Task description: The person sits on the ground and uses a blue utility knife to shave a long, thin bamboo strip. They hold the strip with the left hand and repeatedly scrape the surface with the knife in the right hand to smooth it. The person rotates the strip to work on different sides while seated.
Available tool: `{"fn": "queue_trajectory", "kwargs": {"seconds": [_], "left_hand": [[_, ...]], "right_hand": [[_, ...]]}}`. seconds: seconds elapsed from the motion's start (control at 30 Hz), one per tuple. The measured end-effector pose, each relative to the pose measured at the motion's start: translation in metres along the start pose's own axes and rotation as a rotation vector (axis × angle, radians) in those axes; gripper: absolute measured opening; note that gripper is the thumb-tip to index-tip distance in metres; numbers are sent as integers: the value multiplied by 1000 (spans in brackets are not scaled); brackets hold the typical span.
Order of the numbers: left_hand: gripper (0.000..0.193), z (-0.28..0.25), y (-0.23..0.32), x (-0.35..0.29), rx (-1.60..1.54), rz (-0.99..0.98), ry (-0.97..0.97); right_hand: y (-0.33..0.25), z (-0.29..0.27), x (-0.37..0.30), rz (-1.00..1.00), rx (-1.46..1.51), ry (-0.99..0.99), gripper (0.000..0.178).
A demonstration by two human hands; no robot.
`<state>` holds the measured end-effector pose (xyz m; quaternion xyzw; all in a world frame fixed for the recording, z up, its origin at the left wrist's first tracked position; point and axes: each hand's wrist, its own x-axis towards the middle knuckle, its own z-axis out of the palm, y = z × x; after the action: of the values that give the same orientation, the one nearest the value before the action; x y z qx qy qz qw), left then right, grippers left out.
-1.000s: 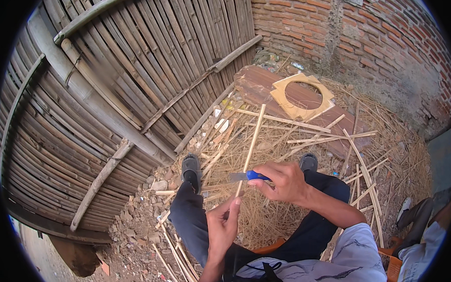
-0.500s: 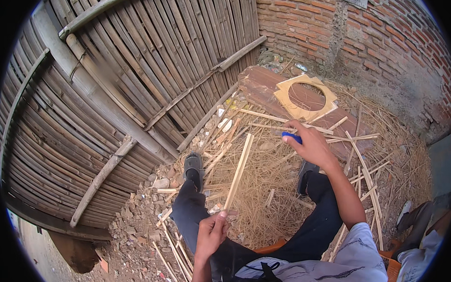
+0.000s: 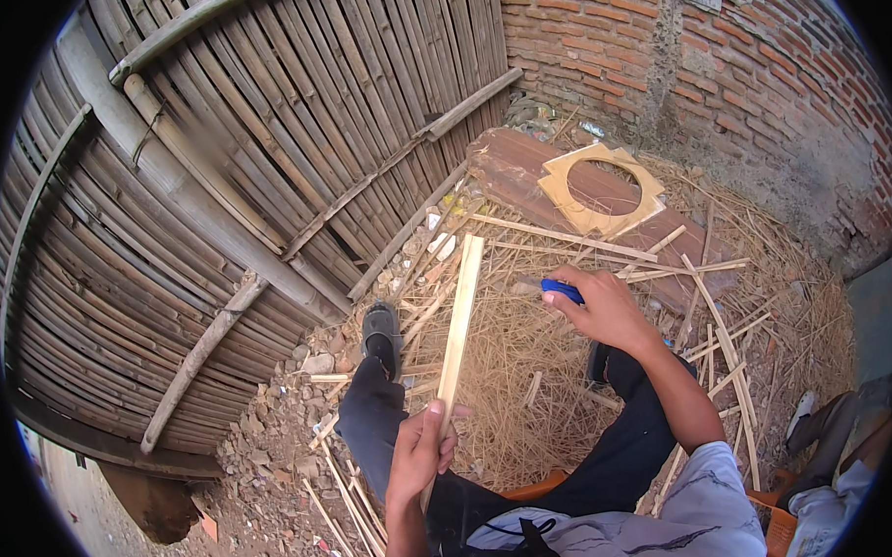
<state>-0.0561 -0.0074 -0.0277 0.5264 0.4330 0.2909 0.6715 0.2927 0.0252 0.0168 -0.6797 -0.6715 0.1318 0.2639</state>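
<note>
A strip (image 3: 459, 327) is being gripped near left by the left hand (image 3: 418, 456); farther right, a knife (image 3: 562, 292) is being gripped by the right hand (image 3: 604, 310), apart from the strip.

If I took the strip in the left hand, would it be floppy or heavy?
The pale strip would probably feel stiff, because it sticks out straight from the left hand. It's likely light for its length, since it looks thin. It probably wouldn't roll, as its face looks flat.
</note>
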Motion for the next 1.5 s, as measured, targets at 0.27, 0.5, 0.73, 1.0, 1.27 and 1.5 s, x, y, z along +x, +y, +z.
{"fn": "queue_trajectory", "kwargs": {"seconds": [0.27,0.5,0.73,1.0,1.27,1.5], "left_hand": [[58,21,10,5,-51,-50,-123],[56,34,15,8,-22,-81,-212],[58,30,17,12,-68,-111,-306],[56,28,17,13,-114,-120,-342],[58,35,13,15,-151,5,-269],[40,39,15,19,-233,12,-178]], "right_hand": [[-12,-7,-5,18,886,-31,49],[-24,0,-8,19,1109,-132,57],[-17,4,-9,23,1205,-190,51],[-12,6,-7,-38,1297,-319,45],[-17,7,-7,-55,1322,-320,40],[-25,1,-6,-41,1185,-272,44]]}}
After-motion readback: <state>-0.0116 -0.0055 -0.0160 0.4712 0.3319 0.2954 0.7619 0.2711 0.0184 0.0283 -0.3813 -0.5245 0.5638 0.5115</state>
